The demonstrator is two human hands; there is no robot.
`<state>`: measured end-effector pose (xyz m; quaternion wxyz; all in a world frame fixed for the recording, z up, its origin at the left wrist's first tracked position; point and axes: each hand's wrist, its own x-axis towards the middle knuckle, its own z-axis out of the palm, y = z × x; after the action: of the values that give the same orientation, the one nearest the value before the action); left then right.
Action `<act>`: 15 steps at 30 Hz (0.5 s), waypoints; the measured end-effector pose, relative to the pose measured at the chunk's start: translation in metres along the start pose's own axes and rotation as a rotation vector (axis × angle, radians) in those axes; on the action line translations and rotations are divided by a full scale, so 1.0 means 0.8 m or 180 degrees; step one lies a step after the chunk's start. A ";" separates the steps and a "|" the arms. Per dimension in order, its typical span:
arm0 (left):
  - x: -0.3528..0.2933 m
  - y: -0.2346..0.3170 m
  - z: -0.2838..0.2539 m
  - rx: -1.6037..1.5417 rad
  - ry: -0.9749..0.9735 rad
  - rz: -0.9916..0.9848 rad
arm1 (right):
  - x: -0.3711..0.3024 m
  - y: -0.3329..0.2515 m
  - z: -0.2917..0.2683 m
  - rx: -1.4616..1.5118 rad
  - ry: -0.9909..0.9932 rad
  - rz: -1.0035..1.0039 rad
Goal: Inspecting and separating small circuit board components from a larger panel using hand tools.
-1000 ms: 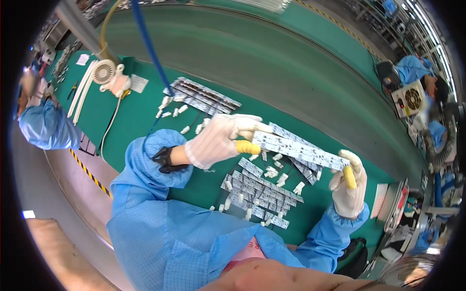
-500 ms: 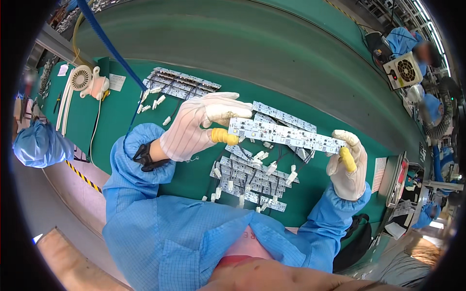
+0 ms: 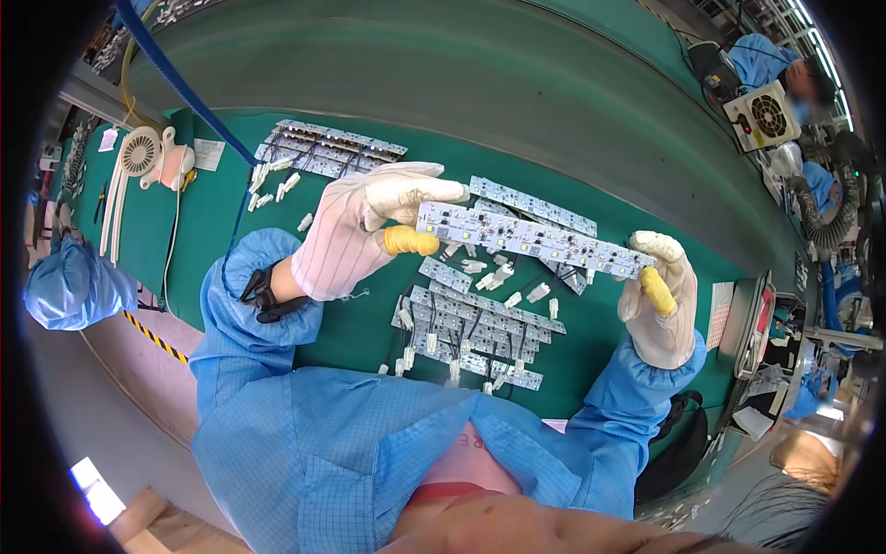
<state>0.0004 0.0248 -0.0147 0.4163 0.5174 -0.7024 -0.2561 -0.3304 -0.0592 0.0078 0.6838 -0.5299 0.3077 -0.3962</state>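
Between my hands, above the bench, a long white LED circuit board strip [image 3: 537, 245] is held up with its component side in view. My left hand [image 3: 346, 226], in a striped white glove with a yellow thumb cover, grips its left end. At the right end, my right hand [image 3: 666, 295] pinches the strip, its thumb also covered in yellow. Below the held board lies a group of similar strips [image 3: 489, 323] with dark wires and white connectors [image 3: 501, 275]. More strips [image 3: 535, 205] lie crossed just beyond it, partly hidden.
A stack of wired boards [image 3: 337, 148] lies at the far left on the green bench [image 3: 226, 208]. Farther left are a small fan [image 3: 140, 152] and white tubes [image 3: 113, 217]. A blue hose [image 3: 185, 78] hangs down there. A metal tray [image 3: 752, 323] stands at right; co-workers sit beyond.
The view has shifted slightly. Both hands and the held board have moved a little left and farther from me; the grip on both ends looks the same.
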 end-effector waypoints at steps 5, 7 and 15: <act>0.003 -0.006 -0.001 -0.0218 0.0097 0.0322 | 0.003 -0.007 0.004 -0.0010 0.0011 0.0187; 0.003 -0.010 -0.002 -0.0213 0.0080 0.0427 | 0.001 -0.003 0.002 0.0061 -0.0092 0.0095; 0.008 -0.002 -0.002 0.0137 0.0277 0.0636 | -0.012 -0.003 -0.005 -0.0066 -0.0132 0.0014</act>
<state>0.0017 0.0181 -0.0136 0.4586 0.4643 -0.7371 -0.1754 -0.3391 -0.0531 0.0088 0.6853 -0.5444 0.2988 -0.3804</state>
